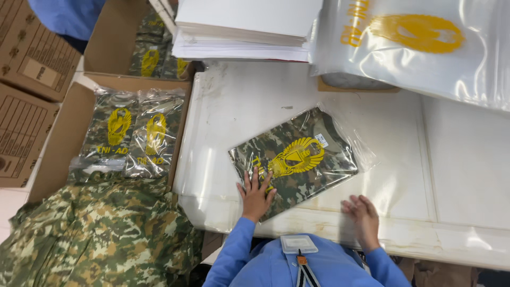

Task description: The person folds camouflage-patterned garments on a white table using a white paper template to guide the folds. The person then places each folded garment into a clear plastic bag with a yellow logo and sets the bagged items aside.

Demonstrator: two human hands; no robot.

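The left hand lies flat, fingers spread wide, pressing on the bagged camouflage shirt in the middle of the white bench. The right hand rests open beside it, holding nothing.

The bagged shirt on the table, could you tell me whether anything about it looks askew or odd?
The bagged shirt lies skewed to the table edge, its open bag end sticking out loose at upper right. The left hand lies flat on its lower corner; the right hand rests beside it.

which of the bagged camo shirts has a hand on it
The bagged camo shirt lying alone on the white table; the left hand presses its near corner. The other bagged shirts sit untouched in the cardboard box.
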